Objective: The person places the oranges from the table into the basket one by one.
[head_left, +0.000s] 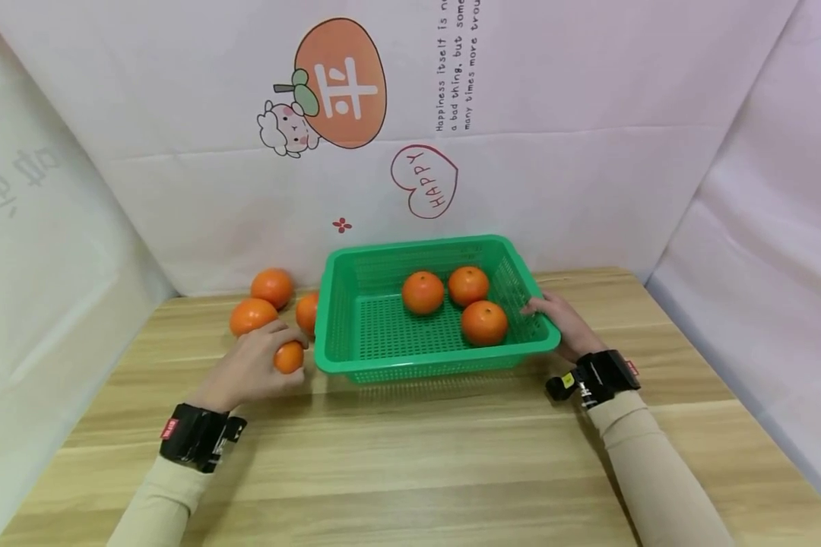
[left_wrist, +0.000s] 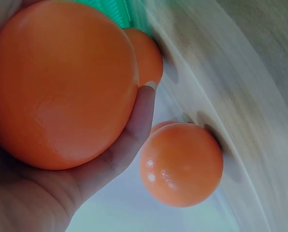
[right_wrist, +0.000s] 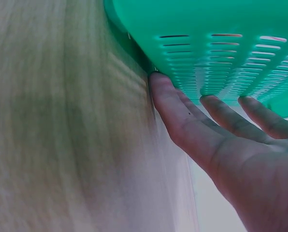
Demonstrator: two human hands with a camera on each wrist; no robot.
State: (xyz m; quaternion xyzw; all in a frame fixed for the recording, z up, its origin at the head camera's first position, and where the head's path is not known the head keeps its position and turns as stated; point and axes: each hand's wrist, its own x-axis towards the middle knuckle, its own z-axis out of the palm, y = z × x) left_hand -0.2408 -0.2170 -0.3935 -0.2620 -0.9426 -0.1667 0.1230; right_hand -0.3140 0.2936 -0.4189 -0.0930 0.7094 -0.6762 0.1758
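Note:
My left hand (head_left: 249,368) grips an orange (left_wrist: 62,87), the fingers curled round it, at the left end of the green plastic basket (head_left: 438,362). Close beyond that hand lie an orange (head_left: 252,313), another orange (head_left: 272,287) behind it, and a third orange (head_left: 306,311) partly hidden by the basket's left wall. My right hand (head_left: 566,325) holds the basket's right end, one digit over the rim and several fingers (right_wrist: 226,116) against the slotted outer wall. Three oranges sit inside the basket, toward its right half: one orange (head_left: 422,293), a rear orange (head_left: 468,286) and a front orange (head_left: 484,324).
The wooden table (head_left: 410,463) runs under everything. A white printed cloth (head_left: 554,190) rises along its back edge, with more white cloth (head_left: 759,304) at the right side. Black cameras are strapped to both wrists, the right camera (head_left: 562,386) close above the table.

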